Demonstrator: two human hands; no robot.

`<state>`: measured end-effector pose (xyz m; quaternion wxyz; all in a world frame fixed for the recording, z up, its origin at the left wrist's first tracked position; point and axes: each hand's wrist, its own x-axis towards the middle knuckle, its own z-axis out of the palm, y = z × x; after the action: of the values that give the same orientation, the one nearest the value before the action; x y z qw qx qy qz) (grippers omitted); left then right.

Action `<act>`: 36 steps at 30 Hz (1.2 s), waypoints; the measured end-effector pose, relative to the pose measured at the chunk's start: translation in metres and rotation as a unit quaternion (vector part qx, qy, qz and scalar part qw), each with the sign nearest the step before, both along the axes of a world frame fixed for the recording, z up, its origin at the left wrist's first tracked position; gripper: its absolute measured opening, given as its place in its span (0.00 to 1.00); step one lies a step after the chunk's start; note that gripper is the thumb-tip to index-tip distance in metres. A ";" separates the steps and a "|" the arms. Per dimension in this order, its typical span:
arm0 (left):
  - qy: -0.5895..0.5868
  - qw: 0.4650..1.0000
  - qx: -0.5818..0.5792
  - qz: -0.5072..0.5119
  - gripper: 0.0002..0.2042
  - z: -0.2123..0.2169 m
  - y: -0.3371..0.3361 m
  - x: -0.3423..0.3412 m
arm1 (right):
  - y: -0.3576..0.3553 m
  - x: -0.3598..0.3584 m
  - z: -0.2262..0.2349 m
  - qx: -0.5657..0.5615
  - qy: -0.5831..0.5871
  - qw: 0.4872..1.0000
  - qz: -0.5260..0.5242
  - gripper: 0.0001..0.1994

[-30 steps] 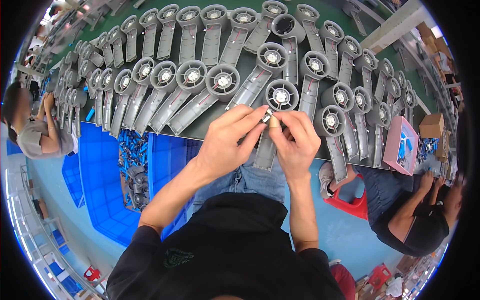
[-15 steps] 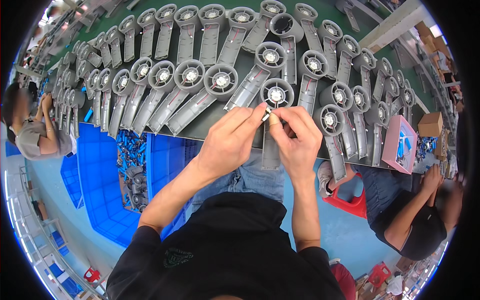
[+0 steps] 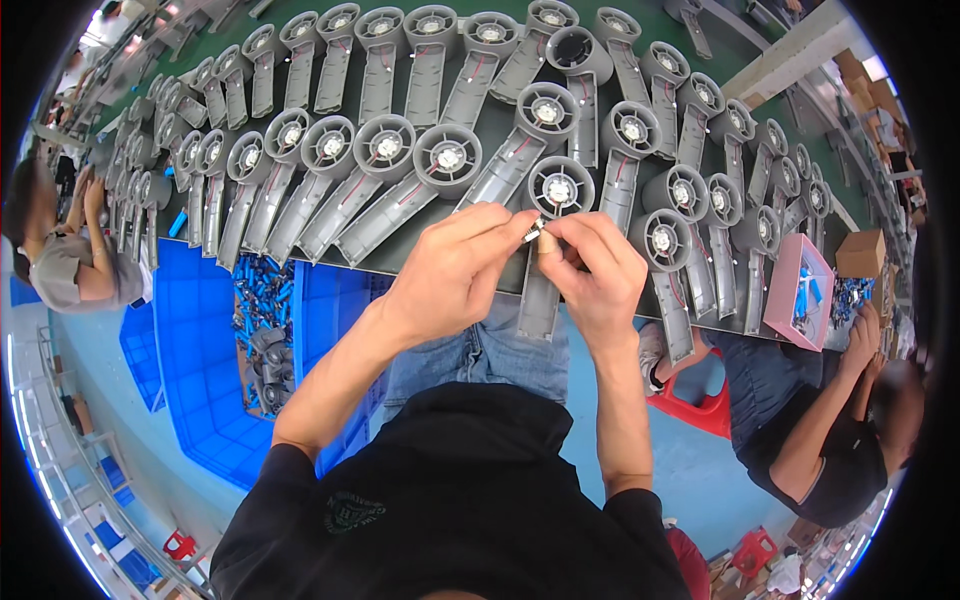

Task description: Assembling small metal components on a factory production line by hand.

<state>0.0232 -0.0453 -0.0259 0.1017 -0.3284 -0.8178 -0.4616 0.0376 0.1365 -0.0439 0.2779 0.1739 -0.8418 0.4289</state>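
Pinched between the fingertips of both hands is a small whitish and metallic part (image 3: 534,232), too small to name exactly. My left hand (image 3: 452,270) grips it from the left, fingers closed. On the other side, my right hand (image 3: 600,275) holds it between thumb and forefinger. Directly below and behind the fingertips lies a grey handheld fan housing (image 3: 539,305), its round ring facing up and its handle half pointing toward me. My hands partly cover the area between ring and handle.
Rows of similar grey fan housings (image 3: 447,160) cover the dark worktop. Blue crates (image 3: 205,380) with blue cylindrical cells stand below left. A pink box (image 3: 783,290) holds blue cells at right. Co-workers sit at both sides; a red stool (image 3: 700,405) stands at right.
Both hands stay at nearly the same spot, with the small part shifted slightly between the fingertips. The right co-worker's hands have risen a little. The view has shifted slightly.
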 end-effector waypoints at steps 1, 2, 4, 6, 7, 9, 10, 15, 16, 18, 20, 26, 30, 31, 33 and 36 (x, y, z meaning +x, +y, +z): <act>-0.003 1.000 0.001 -0.005 0.16 0.000 -0.001 -0.002 | 0.001 -0.002 0.000 0.006 0.004 1.000 0.004 0.08; -0.003 1.000 0.002 -0.004 0.16 -0.001 -0.001 -0.002 | 0.001 -0.003 0.001 0.013 0.008 1.000 0.008 0.09; 0.011 1.000 -0.004 -0.026 0.17 -0.004 -0.002 -0.003 | 0.004 -0.003 0.002 0.026 0.009 1.000 0.009 0.09; 0.005 1.000 0.001 -0.025 0.17 -0.003 -0.001 -0.004 | 0.006 -0.002 0.001 0.040 0.009 0.999 0.007 0.09; 0.001 1.000 0.005 -0.022 0.17 -0.002 0.000 -0.005 | 0.006 -0.003 0.002 0.039 0.008 0.999 0.003 0.09; -0.001 1.000 0.013 -0.025 0.17 -0.004 0.002 -0.008 | 0.006 -0.002 0.005 0.041 0.008 0.999 -0.002 0.08; -0.002 1.000 0.018 -0.023 0.17 -0.004 0.001 -0.009 | 0.002 0.003 0.008 0.040 -0.004 0.999 -0.031 0.08; -0.065 0.995 0.063 0.044 0.16 0.005 0.001 0.005 | -0.017 0.054 0.022 -0.011 -0.284 0.941 -0.185 0.07; -0.089 0.993 0.072 0.034 0.15 0.007 0.003 0.007 | -0.013 0.062 0.020 -0.004 -0.366 0.915 -0.168 0.07; -0.108 0.987 0.121 0.009 0.14 0.008 0.008 0.006 | -0.009 0.076 0.025 -0.074 -0.389 0.904 -0.164 0.08; -0.129 0.981 0.145 0.009 0.13 0.024 0.003 -0.004 | -0.013 0.079 0.053 -0.178 -0.391 0.888 -0.165 0.08; 0.007 0.981 0.168 0.097 0.10 0.087 -0.024 -0.146 | -0.024 -0.064 0.144 0.038 -0.271 0.957 -0.100 0.14; -0.130 0.956 0.130 0.228 0.11 0.087 -0.075 -0.289 | -0.065 -0.243 0.125 0.211 -0.177 0.960 -0.055 0.22; -0.117 0.954 0.130 0.245 0.11 0.076 -0.080 -0.323 | -0.069 -0.279 0.109 0.211 -0.170 0.961 -0.047 0.22; -0.097 0.947 0.128 0.277 0.11 0.047 -0.099 -0.373 | -0.086 -0.341 0.069 0.241 -0.120 0.962 -0.043 0.22; -0.080 0.960 0.009 0.267 0.10 0.025 -0.130 -0.414 | -0.110 -0.396 0.033 0.235 -0.133 0.962 -0.047 0.23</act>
<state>-0.3906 -0.1754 -0.0005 0.1585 -0.0598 -0.8770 -0.4496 -0.3586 0.0260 -0.0109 0.1342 0.1360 -0.9555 0.2248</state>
